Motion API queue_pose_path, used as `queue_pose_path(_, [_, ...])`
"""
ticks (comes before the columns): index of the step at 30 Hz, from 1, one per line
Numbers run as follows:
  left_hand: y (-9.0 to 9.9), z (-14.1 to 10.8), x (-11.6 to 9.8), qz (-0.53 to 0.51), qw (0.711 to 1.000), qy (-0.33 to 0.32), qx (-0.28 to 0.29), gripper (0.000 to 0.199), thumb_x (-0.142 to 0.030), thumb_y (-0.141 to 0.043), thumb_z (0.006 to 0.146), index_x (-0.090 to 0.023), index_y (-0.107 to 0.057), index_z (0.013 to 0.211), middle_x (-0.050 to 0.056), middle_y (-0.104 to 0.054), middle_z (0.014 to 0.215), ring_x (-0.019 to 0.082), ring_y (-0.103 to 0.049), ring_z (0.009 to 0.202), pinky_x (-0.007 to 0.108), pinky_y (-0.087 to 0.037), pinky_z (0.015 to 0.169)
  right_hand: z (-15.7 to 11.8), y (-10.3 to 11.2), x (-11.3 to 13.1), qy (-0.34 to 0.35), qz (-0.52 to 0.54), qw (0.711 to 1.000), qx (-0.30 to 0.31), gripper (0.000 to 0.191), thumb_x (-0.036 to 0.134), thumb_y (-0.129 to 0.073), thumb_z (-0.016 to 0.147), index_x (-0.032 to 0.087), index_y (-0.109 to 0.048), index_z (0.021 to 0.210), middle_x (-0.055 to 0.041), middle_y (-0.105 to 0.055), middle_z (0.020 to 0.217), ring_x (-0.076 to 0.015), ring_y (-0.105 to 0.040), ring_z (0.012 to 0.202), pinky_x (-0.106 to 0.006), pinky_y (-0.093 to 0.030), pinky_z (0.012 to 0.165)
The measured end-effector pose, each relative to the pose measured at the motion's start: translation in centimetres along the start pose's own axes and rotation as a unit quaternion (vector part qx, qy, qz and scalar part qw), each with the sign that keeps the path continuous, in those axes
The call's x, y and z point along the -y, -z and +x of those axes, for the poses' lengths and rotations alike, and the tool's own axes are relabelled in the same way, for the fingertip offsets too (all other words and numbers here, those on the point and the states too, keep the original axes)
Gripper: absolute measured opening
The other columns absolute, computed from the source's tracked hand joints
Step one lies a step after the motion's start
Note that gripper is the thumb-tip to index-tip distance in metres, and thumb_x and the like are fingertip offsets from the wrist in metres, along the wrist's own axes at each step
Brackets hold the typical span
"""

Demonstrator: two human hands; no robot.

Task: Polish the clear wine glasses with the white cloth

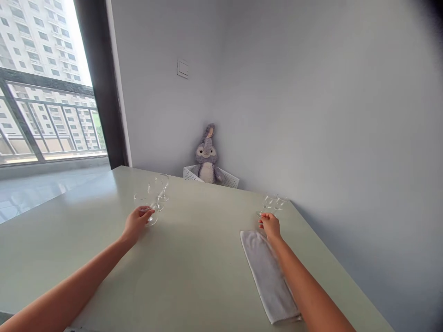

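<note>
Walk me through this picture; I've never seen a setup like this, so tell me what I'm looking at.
There is no machine here: these are a person's own bare hands, seen from a camera worn on the head, looking forward and down. On the pale table, three clear stemmed glasses stand at the left and two more glasses at the right. The left hand holds the nearest glass of the left group low down. The right hand is at the base of the right-hand pair; whether it grips one is unclear. A grey cloth lies beside the right forearm. Beyond the table, a plush toy sits in a white basket.
</note>
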State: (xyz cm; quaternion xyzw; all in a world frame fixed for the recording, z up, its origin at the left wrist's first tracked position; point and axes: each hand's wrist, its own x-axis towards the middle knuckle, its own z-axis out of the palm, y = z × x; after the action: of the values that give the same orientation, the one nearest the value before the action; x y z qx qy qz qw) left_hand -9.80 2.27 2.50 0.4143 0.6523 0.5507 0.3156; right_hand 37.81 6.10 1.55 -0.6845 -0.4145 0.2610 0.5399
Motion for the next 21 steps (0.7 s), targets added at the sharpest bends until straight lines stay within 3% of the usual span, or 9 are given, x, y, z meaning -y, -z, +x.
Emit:
queue_pose_path(4, [0.9, 0.0, -0.2, 0.043, 0.999, 0.018, -0.019, 0.046, -0.05, -0.064, 0.058, -0.018, -0.058, 0.091, 0.0, -0.06, 0.07, 0.013, -0.051, 0.059, 0.027, -0.042, 0.057, 2.2, -0.1, -1.2, -0.048, 0.031, 0.996, -0.072, 0.027, 0.016, -0.055, 0.058, 0.015, -0.049, 0.084, -0.0042, -0.057, 0.084, -0.0096, -0.056, 0.054, -0.02, -0.047, 0.042])
queue_pose_path(7, [0.9, -0.3, -0.3, 0.056, 0.998, 0.009, -0.037, 0.044, -0.049, -0.062, 0.061, -0.019, -0.058, 0.092, 0.001, -0.06, 0.07, 0.014, -0.052, 0.058, 0.027, -0.041, 0.056, 3.5, -0.6, -1.7, -0.067, 0.054, 0.992, -0.092, 0.039, 0.013, -0.057, 0.056, 0.016, -0.048, 0.093, -0.0053, -0.056, 0.092, -0.0092, -0.057, 0.054, -0.02, -0.048, 0.043])
queue_pose_path(12, [1.2, 0.1, 0.3, 0.078, 0.996, -0.011, -0.039, 0.043, -0.049, -0.058, 0.064, -0.02, -0.059, 0.095, 0.001, -0.061, 0.074, 0.014, -0.053, 0.06, 0.026, -0.041, 0.057, 5.0, -1.8, -1.9, -0.065, 0.089, 0.991, -0.073, 0.041, 0.013, -0.056, 0.058, 0.019, -0.047, 0.098, -0.0026, -0.055, 0.095, -0.0074, -0.059, 0.055, -0.017, -0.048, 0.045])
queue_pose_path(18, [1.2, 0.6, 0.9, 0.099, 0.995, -0.02, -0.015, 0.037, -0.041, -0.053, 0.067, -0.02, -0.059, 0.097, 0.002, -0.061, 0.078, 0.015, -0.053, 0.061, 0.028, -0.04, 0.06, 4.7, -3.2, -1.8, -0.069, 0.109, 0.991, -0.04, 0.027, 0.018, -0.058, 0.062, 0.018, -0.049, 0.088, 0.0019, -0.057, 0.078, -0.0054, -0.054, 0.047, -0.016, -0.045, 0.041])
queue_pose_path(20, [1.2, 0.5, 0.9, 0.096, 0.995, -0.022, -0.036, 0.038, -0.032, -0.053, 0.065, -0.021, -0.056, 0.101, 0.001, -0.059, 0.078, 0.014, -0.052, 0.061, 0.028, -0.039, 0.059, 4.0, -3.8, -1.5, -0.068, 0.111, 0.991, -0.02, 0.023, 0.02, -0.06, 0.063, 0.017, -0.05, 0.084, 0.0014, -0.058, 0.074, -0.0054, -0.053, 0.046, -0.016, -0.043, 0.039])
queue_pose_path(21, [1.3, 0.4, 0.8, 0.09, 0.993, -0.024, -0.072, 0.04, -0.027, -0.053, 0.063, -0.021, -0.054, 0.103, 0.001, -0.057, 0.078, 0.014, -0.051, 0.061, 0.027, -0.039, 0.058, 3.5, -4.2, -1.2, -0.066, 0.111, 0.992, -0.006, 0.023, 0.02, -0.06, 0.062, 0.017, -0.051, 0.083, 0.0009, -0.059, 0.074, -0.0056, -0.053, 0.046, -0.016, -0.042, 0.039])
